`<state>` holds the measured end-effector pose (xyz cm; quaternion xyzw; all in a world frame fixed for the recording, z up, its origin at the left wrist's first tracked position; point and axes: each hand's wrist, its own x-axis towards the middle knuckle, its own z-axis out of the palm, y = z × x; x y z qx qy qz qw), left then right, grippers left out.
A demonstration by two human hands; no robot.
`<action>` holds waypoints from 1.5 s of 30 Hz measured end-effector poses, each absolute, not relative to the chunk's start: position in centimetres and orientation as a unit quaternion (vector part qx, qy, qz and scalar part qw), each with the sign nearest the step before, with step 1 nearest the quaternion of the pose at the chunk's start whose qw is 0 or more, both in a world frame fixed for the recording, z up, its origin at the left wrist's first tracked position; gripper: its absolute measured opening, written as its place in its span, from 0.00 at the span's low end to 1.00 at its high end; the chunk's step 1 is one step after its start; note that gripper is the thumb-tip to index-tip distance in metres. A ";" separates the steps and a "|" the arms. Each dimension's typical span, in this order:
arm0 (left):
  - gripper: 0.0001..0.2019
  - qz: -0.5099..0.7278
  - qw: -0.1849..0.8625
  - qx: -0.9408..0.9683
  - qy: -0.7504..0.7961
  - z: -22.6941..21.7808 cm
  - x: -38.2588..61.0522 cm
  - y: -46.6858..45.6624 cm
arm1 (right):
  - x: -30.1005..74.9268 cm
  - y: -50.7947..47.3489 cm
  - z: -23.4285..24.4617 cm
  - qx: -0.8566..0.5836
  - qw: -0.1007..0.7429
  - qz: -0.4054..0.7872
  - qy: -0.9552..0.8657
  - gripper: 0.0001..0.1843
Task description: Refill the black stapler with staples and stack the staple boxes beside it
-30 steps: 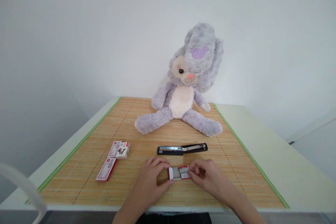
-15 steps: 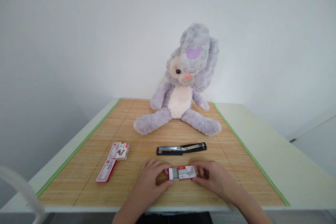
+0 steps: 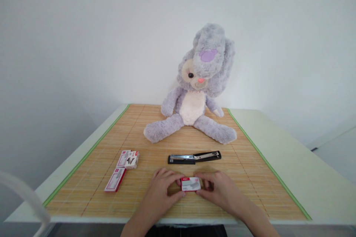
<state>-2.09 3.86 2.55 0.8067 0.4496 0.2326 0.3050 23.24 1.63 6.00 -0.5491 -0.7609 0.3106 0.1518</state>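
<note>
A small red and white staple box lies at the front of the mat, its sleeve pushed fully over the tray. My left hand grips its left end between thumb and fingers. At the right end, the thumb and fingers of my right hand pinch the box too. Just beyond it an opened-out black stapler rests on the mat, its metal rail showing. Off to the left lie red and white boxes, with a smaller box picturing a stapler beside them.
A bamboo mat with green edging covers much of the white table. Against the wall at the back sits a grey-purple plush rabbit, legs spread. A blurred pale curved thing shows at the lower left.
The staple box was partly slid open with its grey tray showing; now it is shut. My right hand has moved left, bringing both hands closer together. The view has shifted slightly.
</note>
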 end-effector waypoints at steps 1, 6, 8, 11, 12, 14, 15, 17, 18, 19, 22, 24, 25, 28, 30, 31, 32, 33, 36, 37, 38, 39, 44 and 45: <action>0.20 0.232 0.305 0.807 0.449 2.6 -2.1 3.8 | 23.2 1.7 6.0 -0.548 0.151 0.309 -0.762 0.05; 0.20 0.248 0.308 0.805 0.443 2.5 -2.1 3.7 | 23.2 1.7 6.1 -0.572 0.136 0.290 -0.755 0.10; 0.20 0.273 0.317 0.792 0.446 2.2 -2.2 3.7 | 23.0 1.7 6.3 -0.582 0.147 0.284 -0.747 0.19; 0.13 0.318 0.342 0.745 0.477 1.5 -2.3 3.9 | 22.3 1.7 6.6 -0.582 0.166 0.281 -0.745 0.22; 0.11 0.336 0.338 0.727 0.494 1.3 -2.3 4.1 | 21.9 1.8 6.7 -0.578 0.168 0.280 -0.748 0.20; 0.10 0.373 0.292 0.705 0.529 0.8 -2.4 4.7 | 21.3 1.9 6.6 -0.571 0.169 0.275 -0.755 0.14; 0.11 0.385 0.257 0.702 0.542 0.7 -2.4 5.0 | 21.0 2.0 6.6 -0.568 0.170 0.271 -0.759 0.12; 0.17 0.389 0.188 0.706 0.561 0.3 -2.4 5.7 | 20.5 2.1 6.4 -0.563 0.172 0.265 -0.764 0.10; 0.20 0.381 0.161 0.710 0.570 0.1 -2.4 5.9 | 20.3 2.1 6.3 -0.564 0.172 0.262 -0.764 0.09; 0.23 0.369 0.140 0.716 0.576 0.0 -2.3 6.2 | 20.2 2.1 6.2 -0.565 0.171 0.261 -0.764 0.09; 0.20 0.326 0.113 0.731 0.588 -0.2 -2.2 6.5 | 20.1 2.1 6.3 -0.568 0.170 0.261 -0.762 0.10; 0.17 0.302 0.118 0.744 0.584 -0.1 -2.3 6.4 | 20.2 2.3 6.6 -0.570 0.174 0.257 -0.761 0.10; 0.16 0.293 0.124 0.751 0.579 0.0 -2.3 6.4 | 20.4 2.4 6.7 -0.573 0.180 0.251 -0.759 0.10; 0.15 0.276 0.146 0.769 0.557 0.6 -2.6 6.1 | 20.9 3.3 7.0 -0.586 0.206 0.231 -0.748 0.12; 0.14 0.271 0.161 0.778 0.544 0.9 -2.7 5.9 | 21.3 4.0 7.2 -0.593 0.215 0.224 -0.743 0.13; 0.14 0.269 0.168 0.781 0.538 1.0 -2.8 5.9 | 21.3 4.3 7.3 -0.596 0.214 0.220 -0.742 0.13; 0.14 0.269 0.173 0.784 0.533 1.0 -2.8 5.8 | 21.4 4.6 7.4 -0.598 0.208 0.215 -0.744 0.13; 0.13 0.269 0.179 0.786 0.528 1.1 -2.9 5.8 | 21.4 4.8 7.5 -0.598 0.200 0.210 -0.747 0.12; 0.14 0.271 0.189 0.789 0.518 1.0 -3.0 5.7 | 21.2 5.2 7.7 -0.595 0.178 0.202 -0.757 0.11; 0.14 0.272 0.191 0.790 0.516 1.0 -3.0 5.7 | 21.1 5.2 7.7 -0.594 0.175 0.203 -0.759 0.11; 0.14 0.272 0.192 0.790 0.515 1.0 -3.0 5.7 | 21.0 5.3 7.8 -0.593 0.172 0.204 -0.759 0.11; 0.14 0.272 0.193 0.789 0.516 1.0 -3.0 5.7 | 21.0 5.3 7.7 -0.594 0.171 0.206 -0.759 0.11; 0.14 0.270 0.196 0.783 0.525 1.1 -2.9 5.7 | 21.0 5.4 7.4 -0.595 0.178 0.207 -0.756 0.10; 0.15 0.269 0.197 0.782 0.526 1.1 -2.9 5.6 | 21.0 5.4 7.4 -0.595 0.177 0.206 -0.756 0.10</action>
